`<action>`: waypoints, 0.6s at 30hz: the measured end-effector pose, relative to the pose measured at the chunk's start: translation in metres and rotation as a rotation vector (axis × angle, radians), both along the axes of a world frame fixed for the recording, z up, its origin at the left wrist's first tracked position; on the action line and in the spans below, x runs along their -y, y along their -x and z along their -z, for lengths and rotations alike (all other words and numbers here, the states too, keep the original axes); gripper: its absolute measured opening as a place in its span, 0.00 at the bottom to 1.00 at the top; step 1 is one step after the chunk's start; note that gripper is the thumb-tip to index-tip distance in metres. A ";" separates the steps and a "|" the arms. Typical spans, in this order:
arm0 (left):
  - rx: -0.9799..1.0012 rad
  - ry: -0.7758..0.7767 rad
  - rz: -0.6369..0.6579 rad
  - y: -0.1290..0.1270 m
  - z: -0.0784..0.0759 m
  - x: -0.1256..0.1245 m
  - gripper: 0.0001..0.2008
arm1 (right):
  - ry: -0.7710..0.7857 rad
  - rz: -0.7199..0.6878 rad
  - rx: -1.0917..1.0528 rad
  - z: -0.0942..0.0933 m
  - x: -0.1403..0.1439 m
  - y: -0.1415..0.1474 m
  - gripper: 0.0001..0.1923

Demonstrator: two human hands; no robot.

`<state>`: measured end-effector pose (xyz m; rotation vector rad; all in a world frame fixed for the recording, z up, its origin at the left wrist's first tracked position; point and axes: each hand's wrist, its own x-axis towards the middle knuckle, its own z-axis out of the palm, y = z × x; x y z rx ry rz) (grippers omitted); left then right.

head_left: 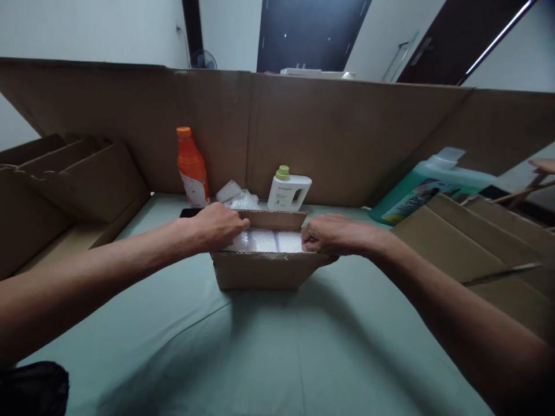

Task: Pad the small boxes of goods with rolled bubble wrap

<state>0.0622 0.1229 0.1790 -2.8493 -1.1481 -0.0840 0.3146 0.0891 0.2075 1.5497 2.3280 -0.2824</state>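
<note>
A small open cardboard box [260, 273] stands upright on the green cloth, its back flap raised. Bubble wrap [264, 241] fills its mouth, covering whatever lies beneath. My left hand [220, 224] is closed at the box's left end, thumb over the bubble wrap. At the opposite end, my right hand [332, 234] is curled into a fist with its knuckles against the wrap, above a side flap. Both sets of fingertips are hidden, so I cannot tell whether they grip the wrap or the cardboard.
Behind the box stand an orange bottle [191, 167], a bubble-wrapped bundle [238, 195] and a white jug with a green cap [288, 190]. A teal liquid bottle [429, 185] leans at right beside folded cardboard [472, 242]. Cardboard boxes [82, 179] sit left; a cardboard wall [347, 133] runs behind.
</note>
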 end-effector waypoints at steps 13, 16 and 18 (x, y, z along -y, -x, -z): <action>0.033 0.422 0.143 -0.010 -0.014 0.012 0.15 | -0.124 -0.133 -0.142 -0.011 0.014 0.011 0.21; 0.042 0.422 0.139 -0.011 -0.018 0.013 0.17 | -0.038 -0.152 -0.320 -0.007 0.020 0.008 0.24; 0.199 0.268 0.141 0.006 -0.019 0.028 0.16 | -0.231 -0.060 -0.529 -0.004 0.036 -0.009 0.23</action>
